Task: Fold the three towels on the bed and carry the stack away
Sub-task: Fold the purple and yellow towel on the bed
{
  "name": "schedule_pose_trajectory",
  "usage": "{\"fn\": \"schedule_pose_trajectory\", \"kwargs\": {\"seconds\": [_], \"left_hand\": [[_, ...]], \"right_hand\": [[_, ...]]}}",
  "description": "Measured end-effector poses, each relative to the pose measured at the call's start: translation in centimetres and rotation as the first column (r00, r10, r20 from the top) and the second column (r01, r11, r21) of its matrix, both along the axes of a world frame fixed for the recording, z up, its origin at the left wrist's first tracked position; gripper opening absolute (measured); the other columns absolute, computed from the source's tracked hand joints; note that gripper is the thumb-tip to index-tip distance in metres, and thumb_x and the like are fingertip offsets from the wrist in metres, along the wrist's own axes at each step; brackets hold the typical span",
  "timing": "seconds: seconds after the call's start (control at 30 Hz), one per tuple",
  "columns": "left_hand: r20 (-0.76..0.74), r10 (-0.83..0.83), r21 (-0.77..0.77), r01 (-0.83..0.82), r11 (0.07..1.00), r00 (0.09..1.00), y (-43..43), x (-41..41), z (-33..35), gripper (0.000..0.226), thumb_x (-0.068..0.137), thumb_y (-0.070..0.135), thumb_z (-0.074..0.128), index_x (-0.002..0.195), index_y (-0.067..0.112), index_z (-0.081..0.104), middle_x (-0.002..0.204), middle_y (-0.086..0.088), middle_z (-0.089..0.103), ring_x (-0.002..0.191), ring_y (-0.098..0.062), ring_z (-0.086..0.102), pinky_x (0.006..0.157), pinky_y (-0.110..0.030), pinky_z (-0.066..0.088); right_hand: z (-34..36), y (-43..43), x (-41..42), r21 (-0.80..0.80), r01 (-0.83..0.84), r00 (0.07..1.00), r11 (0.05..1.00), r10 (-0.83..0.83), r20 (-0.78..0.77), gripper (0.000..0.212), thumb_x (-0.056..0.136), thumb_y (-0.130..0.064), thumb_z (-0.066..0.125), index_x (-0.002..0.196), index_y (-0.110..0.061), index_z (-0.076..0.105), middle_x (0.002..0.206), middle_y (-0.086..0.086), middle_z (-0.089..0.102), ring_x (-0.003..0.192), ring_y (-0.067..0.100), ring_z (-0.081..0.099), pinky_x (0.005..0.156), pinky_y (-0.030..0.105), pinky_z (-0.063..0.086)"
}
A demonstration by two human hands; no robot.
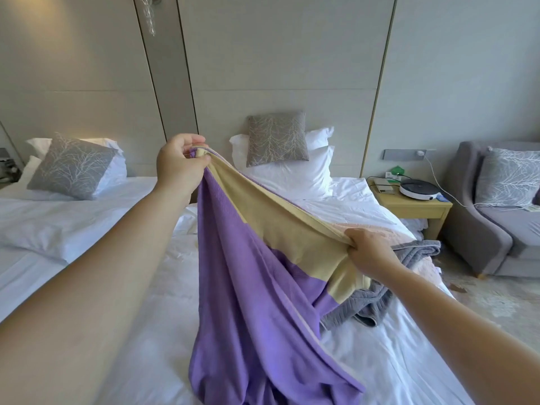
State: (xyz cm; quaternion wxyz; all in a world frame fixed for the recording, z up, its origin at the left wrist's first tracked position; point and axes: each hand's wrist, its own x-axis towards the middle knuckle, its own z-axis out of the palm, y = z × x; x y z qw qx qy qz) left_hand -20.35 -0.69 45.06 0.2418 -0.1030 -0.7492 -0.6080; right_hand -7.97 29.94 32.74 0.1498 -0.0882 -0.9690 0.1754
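Purple-and-yellow towel (248, 287) hangs between both hands, its purple bulk draping down and bunching on the white bed (394, 361) at the near edge. Right hand (368, 252), nearer and lower on the right, has its fingers curled tight round the edge of the yellow band. From there the yellow edge runs taut, up and left, to the left hand (181, 165), farther out and higher, which pinches a corner between thumb and curled fingers. Just beyond the right hand a grey towel (371, 302) lies crumpled on the sheet, partly hidden behind the hanging cloth. A pale pink towel (377, 229) lies spread under it toward the bed's right side. Farther back, white pillows (292, 173) and a grey patterned cushion (276, 138) lean at the headboard. Left, a second bed (58, 214). Far right, a wooden nightstand (415, 206) carries a round white device (419, 188), and past it is a grey armchair (482, 229).
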Motion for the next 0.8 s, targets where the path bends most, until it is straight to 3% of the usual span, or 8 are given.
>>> {"fn": "schedule_pose_trajectory", "kwargs": {"seconds": [0.13,0.23,0.3,0.4,0.5,0.6,0.7,0.8], "left_hand": [[0.039,-0.014,0.066,0.012,0.998,0.999,0.1,-0.8,-0.6,0.032,0.082,0.0,0.06,0.101,0.026,0.062,0.105,0.001,0.065,0.086,-0.01,0.059,0.086,-0.031,0.051],[0.069,-0.011,0.126,0.002,0.992,0.998,-0.2,-1.5,-1.1,0.033,0.083,0.0,0.061,0.105,0.025,0.062,0.105,0.0,0.063,0.087,-0.011,0.058,0.091,-0.033,0.05],[0.074,-0.012,0.133,0.002,0.991,0.997,-0.3,-1.8,-1.5,0.033,0.084,0.001,0.061,0.108,0.023,0.062,0.107,-0.003,0.062,0.089,-0.013,0.057,0.092,-0.033,0.05],[0.068,-0.05,0.123,0.041,0.992,0.996,0.4,-1.7,-2.6,0.034,0.085,-0.001,0.061,0.113,0.019,0.062,0.1,0.003,0.062,0.083,-0.008,0.057,0.085,-0.025,0.05],[0.067,-0.085,0.09,0.079,0.993,0.994,1.4,-0.9,-4.8,0.035,0.085,-0.004,0.059,0.113,0.017,0.062,0.099,0.003,0.063,0.082,-0.005,0.058,0.082,-0.021,0.049],[0.108,-0.066,0.045,0.062,0.997,0.992,1.1,-0.3,-7.4,0.035,0.085,-0.006,0.058,0.113,0.015,0.06,0.105,-0.002,0.063,0.091,-0.011,0.057,0.089,-0.028,0.048],[0.15,-0.032,-0.021,0.035,0.999,0.988,-0.5,0.1,-10.3,0.034,0.085,-0.005,0.058,0.113,0.015,0.061,0.107,-0.004,0.063,0.091,-0.01,0.058,0.088,-0.026,0.047],[0.202,-0.031,-0.111,0.055,0.992,0.979,-2.1,1.0,-13.5,0.032,0.085,-0.003,0.06,0.113,0.012,0.061,0.107,-0.004,0.062,0.078,0.0,0.054,0.076,-0.014,0.044]], "right_hand": [[0.2,2.0,0.5,-0.334,0.001,0.999,0.942,-0.015,-0.039,0.021,0.086,0.0,0.041,0.084,-0.012,0.058,0.074,0.003,0.058,0.072,0.026,0.053,0.059,0.031,0.038],[-0.2,2.5,1.9,-0.255,-0.165,0.964,0.953,0.21,0.162,0.015,0.095,-0.018,0.044,0.095,-0.02,0.059,0.085,-0.002,0.061,0.078,0.018,0.058,0.07,0.031,0.049],[-1.5,2.1,3.3,-0.159,-0.289,0.854,0.944,0.33,0.403,0.021,0.095,-0.038,0.048,0.086,-0.022,0.058,0.082,-0.004,0.059,0.074,0.014,0.056,0.067,0.023,0.045],[-5.0,1.0,4.8,0.021,-0.397,0.671,0.917,0.275,0.688,0.032,0.087,-0.05,0.056,0.093,-0.019,0.062,0.084,-0.003,0.057,0.08,0.018,0.054,0.076,0.027,0.042],[-8.5,0.4,5.7,0.271,-0.511,0.659,0.816,0.169,0.733,0.038,0.085,-0.043,0.053,0.112,-0.016,0.055,0.11,0.004,0.057,0.105,0.024,0.05,0.099,0.036,0.033],[-10.3,0.8,6.5,0.333,-0.508,0.66,0.794,0.111,0.743,0.061,0.083,-0.058,0.051,0.13,-0.02,0.051,0.134,-0.001,0.044,0.121,0.026,0.04,0.099,0.038,0.03],[-11.7,1.6,7.2,0.325,-0.451,0.642,0.831,0.049,0.765,0.069,0.075,-0.079,0.038,0.126,-0.035,0.052,0.13,-0.007,0.047,0.115,0.022,0.05,0.093,0.037,0.033],[-13.3,2.0,7.6,0.253,-0.395,0.63,0.883,0.059,0.775,0.084,0.064,-0.092,0.018,0.105,-0.032,0.06,0.101,-0.009,0.061,0.092,0.018,0.058,0.078,0.031,0.039]]}}
